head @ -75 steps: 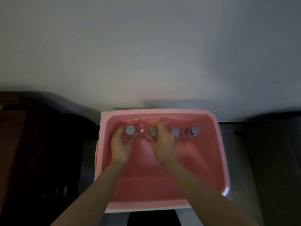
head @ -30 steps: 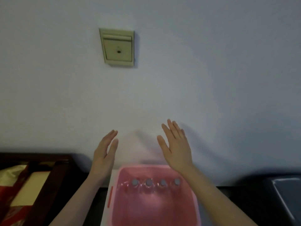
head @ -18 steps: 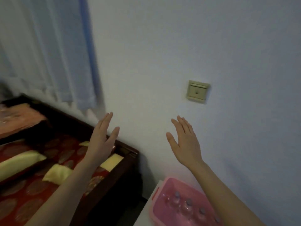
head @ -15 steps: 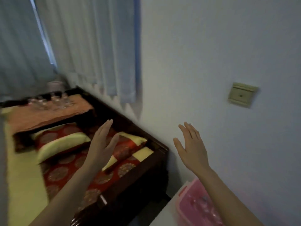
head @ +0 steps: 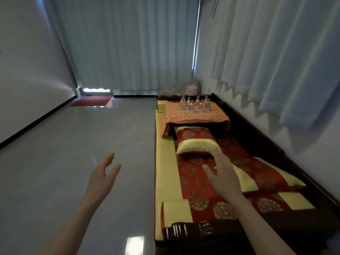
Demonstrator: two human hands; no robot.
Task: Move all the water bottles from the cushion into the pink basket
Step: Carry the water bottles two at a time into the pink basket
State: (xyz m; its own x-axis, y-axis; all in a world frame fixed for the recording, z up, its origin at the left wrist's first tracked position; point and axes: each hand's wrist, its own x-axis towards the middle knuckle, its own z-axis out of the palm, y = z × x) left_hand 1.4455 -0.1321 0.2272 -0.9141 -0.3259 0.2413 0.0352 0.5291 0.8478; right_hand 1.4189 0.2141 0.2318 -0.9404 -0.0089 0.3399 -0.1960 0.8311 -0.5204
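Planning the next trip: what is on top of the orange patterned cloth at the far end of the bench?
A cluster of clear plastic water bottles stands upright on the orange patterned cloth. The exact count is unclear at this distance. The cloth drapes over and hides whatever lies beneath it.

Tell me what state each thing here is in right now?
Left hand: open, empty, raised over the floor.
Right hand: open, empty, over the bench.
Water bottles: upright, clustered on the orange cushion at the far end.
Curtains: drawn shut.
Pink basket: out of view.
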